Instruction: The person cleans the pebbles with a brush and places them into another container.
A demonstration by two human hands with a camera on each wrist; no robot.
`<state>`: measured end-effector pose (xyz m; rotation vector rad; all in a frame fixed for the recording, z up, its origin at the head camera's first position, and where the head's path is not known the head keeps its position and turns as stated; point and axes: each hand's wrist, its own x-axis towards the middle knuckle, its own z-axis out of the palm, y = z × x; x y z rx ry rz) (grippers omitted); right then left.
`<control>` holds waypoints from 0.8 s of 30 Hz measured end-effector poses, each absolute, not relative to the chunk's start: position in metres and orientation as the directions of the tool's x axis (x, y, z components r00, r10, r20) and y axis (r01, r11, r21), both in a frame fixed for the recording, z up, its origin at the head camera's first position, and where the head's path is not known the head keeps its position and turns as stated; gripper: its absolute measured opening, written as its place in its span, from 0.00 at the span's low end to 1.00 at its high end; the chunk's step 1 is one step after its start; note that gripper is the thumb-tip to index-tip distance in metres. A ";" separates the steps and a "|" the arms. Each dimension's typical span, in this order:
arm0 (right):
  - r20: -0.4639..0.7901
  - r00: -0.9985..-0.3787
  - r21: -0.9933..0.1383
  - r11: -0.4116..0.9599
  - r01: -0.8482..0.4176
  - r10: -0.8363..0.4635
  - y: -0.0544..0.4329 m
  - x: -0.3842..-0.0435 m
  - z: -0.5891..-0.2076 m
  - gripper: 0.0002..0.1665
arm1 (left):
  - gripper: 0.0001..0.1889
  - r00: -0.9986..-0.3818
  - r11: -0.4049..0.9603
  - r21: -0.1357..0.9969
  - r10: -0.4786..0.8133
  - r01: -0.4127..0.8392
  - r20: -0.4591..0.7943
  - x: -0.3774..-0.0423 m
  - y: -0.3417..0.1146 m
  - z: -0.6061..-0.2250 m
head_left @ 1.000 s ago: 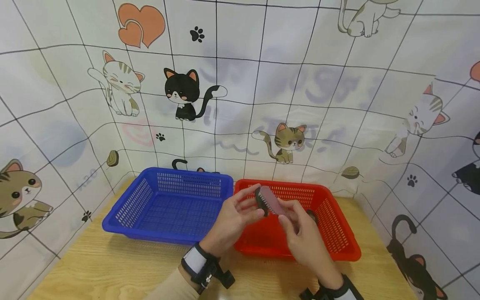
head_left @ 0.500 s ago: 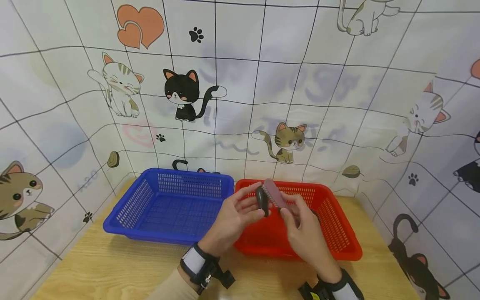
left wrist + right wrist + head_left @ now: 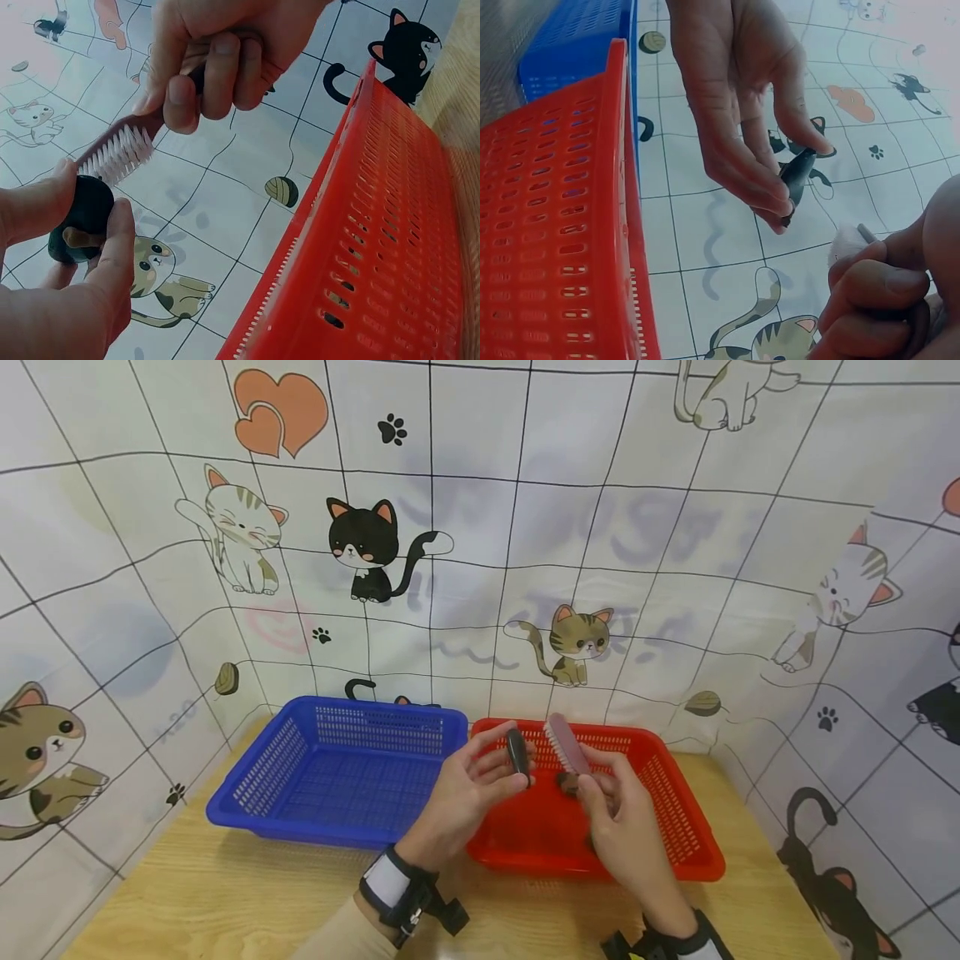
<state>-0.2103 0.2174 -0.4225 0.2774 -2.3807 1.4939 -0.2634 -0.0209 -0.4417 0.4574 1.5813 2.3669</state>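
My left hand [image 3: 467, 792] pinches a dark glossy, flattened round piece [image 3: 517, 753] between thumb and fingertips, over the red basket. In the left wrist view a small brown nub [image 3: 77, 238] shows on the dark piece; its exact kind is unclear. My right hand [image 3: 626, 818] grips a small brush [image 3: 567, 747] with a mauve back and white bristles. The bristles [image 3: 124, 152] face toward the left hand. In the head view a narrow gap separates brush and dark piece. The brush's handle is mostly hidden in the right fingers.
The red basket [image 3: 705, 870] stands under the hands, with brownish lumps [image 3: 567, 783] inside, partly hidden by the right hand. Left of it is a blue basket [image 3: 300, 835]. Both rest on a wooden table [image 3: 180, 893] before a cat-patterned sheet [image 3: 480, 527].
The brush has drawn back to the right, away from the dark piece. The left hand has turned the piece slightly and shifted a little left. More of the basket's brownish contents shows.
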 end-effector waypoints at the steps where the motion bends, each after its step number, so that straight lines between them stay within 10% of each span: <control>1: 0.366 -0.930 -0.838 0.435 -0.330 0.001 0.217 -0.209 -0.422 0.28 | 0.42 -0.920 -0.371 0.928 0.375 -0.039 0.111 -0.263 -0.021 -0.442; 24: 0.286 -0.935 -0.825 0.443 -0.352 -0.210 0.214 -0.207 -0.429 0.26 | 0.39 -0.932 -0.255 0.966 0.343 0.028 0.118 -0.262 -0.024 -0.441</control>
